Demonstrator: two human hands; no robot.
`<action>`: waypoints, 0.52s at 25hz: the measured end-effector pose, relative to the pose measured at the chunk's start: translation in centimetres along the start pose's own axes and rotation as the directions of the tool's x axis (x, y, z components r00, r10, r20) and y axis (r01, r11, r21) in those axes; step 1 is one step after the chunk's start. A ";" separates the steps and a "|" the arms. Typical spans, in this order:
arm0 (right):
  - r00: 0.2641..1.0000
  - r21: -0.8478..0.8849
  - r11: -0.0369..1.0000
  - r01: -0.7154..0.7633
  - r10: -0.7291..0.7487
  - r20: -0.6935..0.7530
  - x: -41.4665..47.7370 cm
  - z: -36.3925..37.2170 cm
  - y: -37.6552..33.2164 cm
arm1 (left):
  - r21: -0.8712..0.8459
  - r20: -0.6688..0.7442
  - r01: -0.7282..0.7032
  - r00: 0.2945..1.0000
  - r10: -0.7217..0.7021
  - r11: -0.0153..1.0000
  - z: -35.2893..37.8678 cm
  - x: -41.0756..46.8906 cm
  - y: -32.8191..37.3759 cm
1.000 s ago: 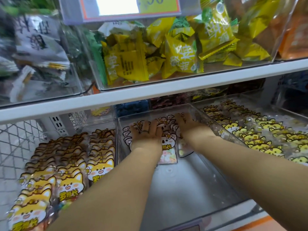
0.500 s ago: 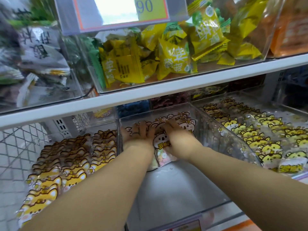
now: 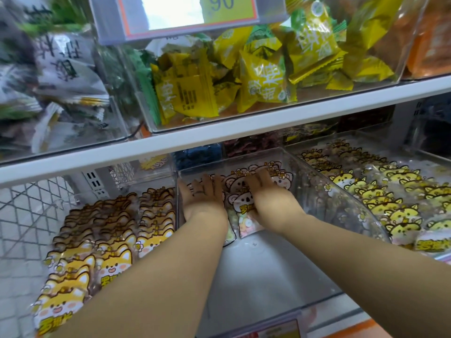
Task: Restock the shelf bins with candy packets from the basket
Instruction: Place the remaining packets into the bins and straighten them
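Your right hand (image 3: 271, 200) has slid in closer to your left hand (image 3: 203, 200). Both lie flat with straight fingers, pressing the koala candy packets (image 3: 240, 203) together at the back of the clear middle bin (image 3: 258, 276). I think this bunch is almost set. Most of the bin floor is bare, so it needs more. Fox packets (image 3: 109, 242) fill the left bin and yellow cat packets (image 3: 390, 206) the right. A white shelf (image 3: 244, 132) runs above.
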State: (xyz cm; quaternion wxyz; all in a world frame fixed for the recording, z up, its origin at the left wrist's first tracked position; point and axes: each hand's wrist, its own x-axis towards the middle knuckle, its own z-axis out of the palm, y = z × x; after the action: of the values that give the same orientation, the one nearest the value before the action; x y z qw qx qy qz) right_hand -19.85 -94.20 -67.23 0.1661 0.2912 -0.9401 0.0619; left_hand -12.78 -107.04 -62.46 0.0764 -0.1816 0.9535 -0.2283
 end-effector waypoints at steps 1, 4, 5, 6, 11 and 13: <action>1.000 0.001 1.000 0.021 -0.021 0.016 -0.2 -0.1 0.2 | 0.013 -0.010 -0.005 1.000 0.005 1.000 -0.1 -0.1 0.1; 0.999 0.015 0.999 0.040 -0.040 0.013 -0.7 -0.6 0.5 | -0.036 -0.098 -0.055 0.994 0.051 0.998 -0.3 -0.9 -0.1; 0.999 0.030 0.999 0.037 -0.037 0.006 -0.9 -0.9 0.5 | -0.058 -0.165 -0.084 0.984 0.073 0.995 -0.4 -1.1 -0.2; 0.999 0.074 0.997 0.030 -0.031 0.008 -1.0 -1.2 0.4 | -0.065 -0.236 -0.112 0.967 0.093 0.992 -0.5 -1.2 -0.2; 0.993 0.487 0.865 -0.120 0.108 0.051 0.6 -1.2 0.6 | -0.234 -0.224 -0.111 0.973 0.058 0.966 -1.5 -0.2 -0.9; 0.977 0.622 0.754 -0.213 0.142 0.162 1.6 -1.8 0.6 | -0.344 -0.167 -0.108 0.985 0.053 0.933 -0.8 0.6 -1.2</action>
State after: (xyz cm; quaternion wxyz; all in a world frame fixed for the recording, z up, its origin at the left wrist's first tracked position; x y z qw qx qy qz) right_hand -20.93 -94.12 -65.05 0.0017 0.2426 -0.8944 0.3758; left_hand -13.13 -107.94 -61.19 -0.0225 -0.1347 0.9885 -0.0642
